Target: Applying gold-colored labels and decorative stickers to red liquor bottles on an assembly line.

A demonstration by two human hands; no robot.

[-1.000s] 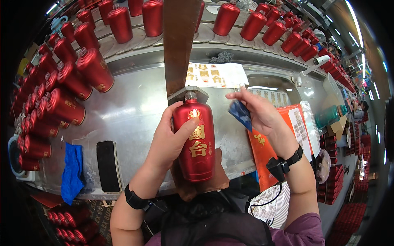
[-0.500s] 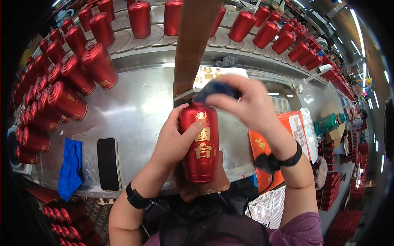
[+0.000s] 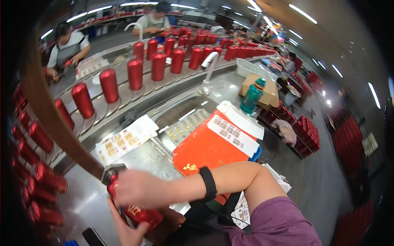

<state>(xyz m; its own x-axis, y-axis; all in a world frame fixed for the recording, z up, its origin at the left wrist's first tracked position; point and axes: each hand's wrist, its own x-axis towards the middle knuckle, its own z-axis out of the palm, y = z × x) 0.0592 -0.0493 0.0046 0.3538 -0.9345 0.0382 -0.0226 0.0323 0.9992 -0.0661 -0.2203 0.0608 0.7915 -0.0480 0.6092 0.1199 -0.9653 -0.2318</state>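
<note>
A glossy red bottle [image 3: 141, 216] with gold characters lies tilted at the lower left of the bench, over a brown padded rest. My left hand [image 3: 127, 229] cradles it from the near side, thumb and fingers on opposite sides of its body. Across the bottle's upper part lies my right hand [image 3: 141, 188], smeared by motion. Its fingers are turned away, so whatever they hold is hidden. Beyond the bottle's top end is a grey metal fitting [image 3: 113, 171] at the foot of a brown post [image 3: 61, 123].
Red bottles stand on a conveyor [image 3: 135, 92] behind the bench. Sticker sheets [image 3: 125, 139], an orange-red folder [image 3: 213, 149], a sink [image 3: 176, 112] with a white tap [image 3: 210, 61] and a teal drink bottle [image 3: 252, 96] are to the right. A phone [image 3: 93, 238] lies lower left. Co-workers sit across.
The view has swung right and upward, so bottle and hands now appear lower left. My right hand moved from the bottle's top onto its body; the dark blue cloth-like thing it held is out of sight.
</note>
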